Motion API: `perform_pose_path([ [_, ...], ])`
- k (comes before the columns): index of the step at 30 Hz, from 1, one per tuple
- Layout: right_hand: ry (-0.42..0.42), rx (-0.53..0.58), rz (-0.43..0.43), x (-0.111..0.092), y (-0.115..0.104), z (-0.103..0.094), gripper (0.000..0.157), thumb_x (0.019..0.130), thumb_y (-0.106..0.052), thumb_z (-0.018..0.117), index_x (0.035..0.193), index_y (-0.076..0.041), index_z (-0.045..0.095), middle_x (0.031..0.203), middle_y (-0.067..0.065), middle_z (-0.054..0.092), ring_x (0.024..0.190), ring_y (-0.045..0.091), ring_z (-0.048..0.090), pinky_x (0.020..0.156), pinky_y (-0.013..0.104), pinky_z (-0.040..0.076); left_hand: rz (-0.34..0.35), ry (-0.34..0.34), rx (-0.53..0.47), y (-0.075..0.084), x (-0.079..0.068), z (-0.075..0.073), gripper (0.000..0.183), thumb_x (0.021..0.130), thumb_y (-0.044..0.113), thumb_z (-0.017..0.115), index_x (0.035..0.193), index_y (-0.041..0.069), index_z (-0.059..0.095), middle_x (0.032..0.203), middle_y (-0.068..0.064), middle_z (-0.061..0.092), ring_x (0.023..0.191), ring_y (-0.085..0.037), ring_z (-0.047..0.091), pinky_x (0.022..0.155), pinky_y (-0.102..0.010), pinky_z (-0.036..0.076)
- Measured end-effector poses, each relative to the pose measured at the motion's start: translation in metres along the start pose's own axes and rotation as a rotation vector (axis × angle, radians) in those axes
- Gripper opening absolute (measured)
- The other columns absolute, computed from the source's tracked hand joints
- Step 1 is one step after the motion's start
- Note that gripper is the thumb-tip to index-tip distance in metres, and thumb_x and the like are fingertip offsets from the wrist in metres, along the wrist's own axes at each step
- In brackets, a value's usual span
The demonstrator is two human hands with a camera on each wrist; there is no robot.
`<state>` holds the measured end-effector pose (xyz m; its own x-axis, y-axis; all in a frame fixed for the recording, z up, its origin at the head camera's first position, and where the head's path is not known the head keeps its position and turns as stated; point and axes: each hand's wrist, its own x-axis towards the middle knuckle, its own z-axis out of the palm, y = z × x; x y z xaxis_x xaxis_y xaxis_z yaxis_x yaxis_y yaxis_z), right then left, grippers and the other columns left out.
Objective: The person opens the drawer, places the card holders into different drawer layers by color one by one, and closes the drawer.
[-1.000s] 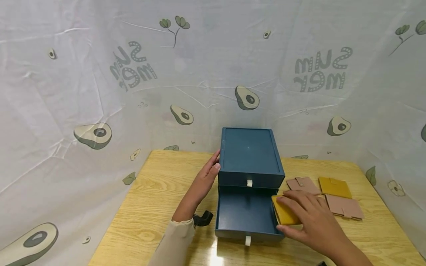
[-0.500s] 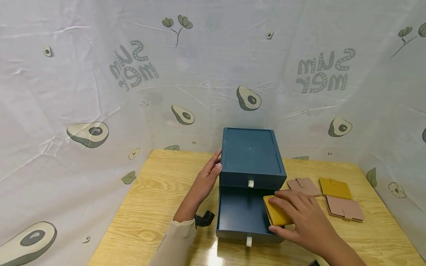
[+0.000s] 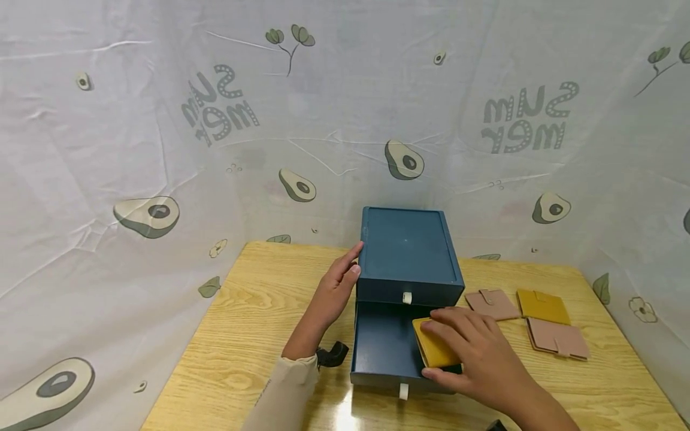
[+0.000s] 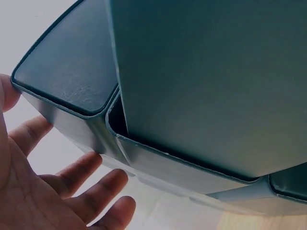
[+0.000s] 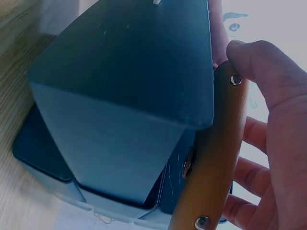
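Observation:
A blue two-tier drawer box [image 3: 406,245] stands on the table, its lower drawer [image 3: 380,341] pulled out toward me. My left hand [image 3: 334,293] touches the box's left side with fingers extended; in the left wrist view the fingertips [image 4: 91,160] lie along its wall. Over the right part of the open drawer, my right hand [image 3: 482,353] grips a yellow wallet [image 3: 435,347], thumb at the near edge and fingers over the top. In the right wrist view the wallet [image 5: 216,139] appears edge-on with metal snaps, the thumb [image 5: 254,57] at one end.
Right of the box lie a pink wallet [image 3: 493,304], another yellow wallet [image 3: 543,306] and a second pink wallet [image 3: 559,338]. White pull tabs mark the upper front [image 3: 407,297] and lower front [image 3: 403,391]. A patterned curtain [image 3: 345,108] surrounds the wooden table [image 3: 242,317].
My right hand has carried the yellow wallet leftward, from the drawer's right edge to further over its inside. The left hand stays at the box's side.

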<state>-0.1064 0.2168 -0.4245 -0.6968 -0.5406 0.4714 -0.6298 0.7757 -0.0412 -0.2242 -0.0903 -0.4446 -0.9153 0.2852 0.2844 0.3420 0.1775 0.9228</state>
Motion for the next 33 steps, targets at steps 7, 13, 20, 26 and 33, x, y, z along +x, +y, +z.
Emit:
perform_pose_path([
  [7, -0.004, 0.014, -0.015, 0.006, -0.006, 0.003, 0.067, 0.092, -0.076, 0.07, 0.14, -0.029, 0.069, 0.145, -0.001, 0.062, 0.131, 0.027, 0.057, 0.107, 0.058, 0.045, 0.01, -0.014, 0.001, 0.0, 0.001, -0.002, 0.051, 0.118, 0.04, 0.045, 0.169, 0.038, 0.038, 0.169, -0.002, 0.041, 0.156, -0.029, 0.041, 0.124, -0.059, 0.036],
  [13, 0.0, 0.02, -0.027, 0.012, -0.012, 0.004, 0.065, 0.094, -0.074, 0.069, 0.141, -0.029, 0.068, 0.146, -0.001, 0.063, 0.133, 0.028, 0.057, 0.107, 0.06, 0.046, -0.005, -0.016, 0.005, 0.001, 0.0, -0.002, 0.052, 0.117, 0.041, 0.044, 0.169, 0.038, 0.038, 0.171, -0.001, 0.039, 0.158, -0.027, 0.039, 0.125, -0.06, 0.035],
  [20, 0.001, 0.034, -0.048, 0.016, -0.015, 0.01, 0.066, 0.095, -0.076, 0.066, 0.141, -0.03, 0.068, 0.146, -0.002, 0.062, 0.132, 0.027, 0.058, 0.105, 0.058, 0.048, -0.024, -0.014, -0.016, 0.0, -0.001, -0.001, 0.052, 0.117, 0.041, 0.045, 0.168, 0.041, 0.038, 0.172, 0.0, 0.038, 0.156, -0.03, 0.042, 0.123, -0.06, 0.037],
  [26, 0.006, 0.035, -0.065, 0.02, -0.017, 0.014, 0.067, 0.094, -0.077, 0.067, 0.141, -0.03, 0.068, 0.145, -0.002, 0.063, 0.132, 0.027, 0.058, 0.101, 0.056, 0.049, -0.017, -0.014, -0.007, 0.0, -0.001, 0.0, 0.052, 0.117, 0.041, 0.044, 0.169, 0.04, 0.037, 0.172, 0.0, 0.038, 0.156, -0.031, 0.042, 0.123, -0.059, 0.038],
  [33, -0.009, 0.059, -0.063, 0.025, -0.019, 0.017, 0.068, 0.091, -0.076, 0.07, 0.142, -0.03, 0.068, 0.145, -0.003, 0.063, 0.133, 0.026, 0.058, 0.102, 0.056, 0.049, -0.028, -0.006, 0.013, 0.001, 0.0, 0.0, 0.052, 0.117, 0.043, 0.044, 0.168, 0.041, 0.038, 0.172, 0.001, 0.039, 0.154, -0.031, 0.044, 0.123, -0.06, 0.039],
])
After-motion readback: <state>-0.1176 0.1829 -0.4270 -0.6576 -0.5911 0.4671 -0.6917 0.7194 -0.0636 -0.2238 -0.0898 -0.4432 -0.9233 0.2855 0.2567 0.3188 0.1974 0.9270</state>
